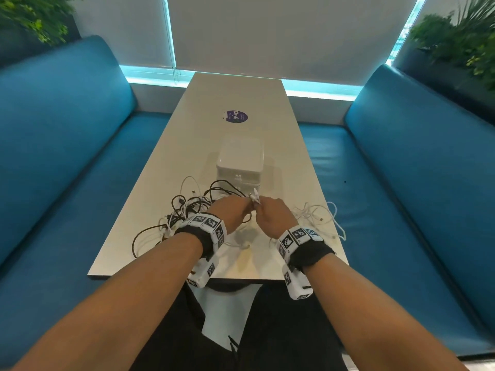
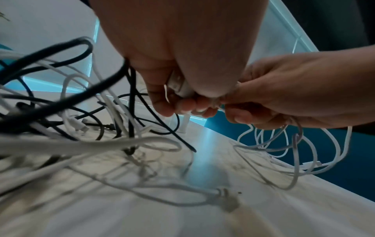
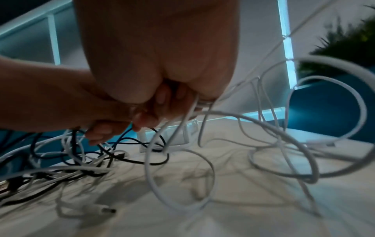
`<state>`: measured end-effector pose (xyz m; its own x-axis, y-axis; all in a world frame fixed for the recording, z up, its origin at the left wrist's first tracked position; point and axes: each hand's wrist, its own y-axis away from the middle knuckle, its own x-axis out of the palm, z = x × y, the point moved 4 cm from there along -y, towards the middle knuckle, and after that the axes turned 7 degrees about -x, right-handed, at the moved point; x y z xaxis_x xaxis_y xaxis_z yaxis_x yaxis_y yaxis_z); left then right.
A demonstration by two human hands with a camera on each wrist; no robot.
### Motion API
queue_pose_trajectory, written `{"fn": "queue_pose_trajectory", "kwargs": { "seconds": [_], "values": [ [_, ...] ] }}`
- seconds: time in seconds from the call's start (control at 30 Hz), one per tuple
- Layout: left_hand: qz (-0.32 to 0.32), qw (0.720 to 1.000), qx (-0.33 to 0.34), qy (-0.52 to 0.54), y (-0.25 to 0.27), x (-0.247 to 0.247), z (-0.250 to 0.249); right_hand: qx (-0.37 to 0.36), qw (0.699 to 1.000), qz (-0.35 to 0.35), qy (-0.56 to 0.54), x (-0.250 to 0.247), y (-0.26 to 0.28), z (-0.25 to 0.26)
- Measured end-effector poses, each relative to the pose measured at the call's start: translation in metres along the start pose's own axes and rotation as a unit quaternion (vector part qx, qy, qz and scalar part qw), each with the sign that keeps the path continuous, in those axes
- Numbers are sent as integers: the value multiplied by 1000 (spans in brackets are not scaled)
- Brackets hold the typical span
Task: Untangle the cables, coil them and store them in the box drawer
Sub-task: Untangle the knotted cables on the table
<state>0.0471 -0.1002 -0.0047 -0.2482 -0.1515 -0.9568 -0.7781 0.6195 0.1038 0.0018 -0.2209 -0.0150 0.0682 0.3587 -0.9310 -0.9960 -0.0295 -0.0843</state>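
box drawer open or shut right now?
Shut. In the head view the box shows its drawer front flush with the body, the small handle facing the person, nothing pulled out. No cables inside yet, judging by that.

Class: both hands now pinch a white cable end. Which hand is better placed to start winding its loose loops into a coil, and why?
Right, probably. The white cable trails in loose loops beside the right hand, apart from the tangled pile by the left hand, which can simply hold the end.
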Motion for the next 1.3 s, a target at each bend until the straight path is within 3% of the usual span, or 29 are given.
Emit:
{"fn": "queue_pose_trajectory", "kwargs": {
  "seconds": [0.27, 0.53, 0.67, 0.83, 0.93, 1.3],
  "values": [
    [44, 998, -30, 33, 6, 10, 7, 77, 988, 51, 124, 8, 16, -18],
    [147, 986, -3, -81, 18, 26, 20, 198, 953, 97, 208, -22, 38, -57],
    [109, 989, 17, -101, 17, 26, 20, 237, 943, 62, 225, -48, 42, -76],
    [63, 997, 36, -39, 6, 14, 12, 193, 978, -26, 80, -48, 26, -61],
    [22, 999, 37, 4, 3, 2, 3, 161, 986, -20, -37, -33, 16, -43],
    [-23, 993, -27, 109, 2, -3, 7, 160, 941, -25, -298, -6, 11, 1]
  ]
}}
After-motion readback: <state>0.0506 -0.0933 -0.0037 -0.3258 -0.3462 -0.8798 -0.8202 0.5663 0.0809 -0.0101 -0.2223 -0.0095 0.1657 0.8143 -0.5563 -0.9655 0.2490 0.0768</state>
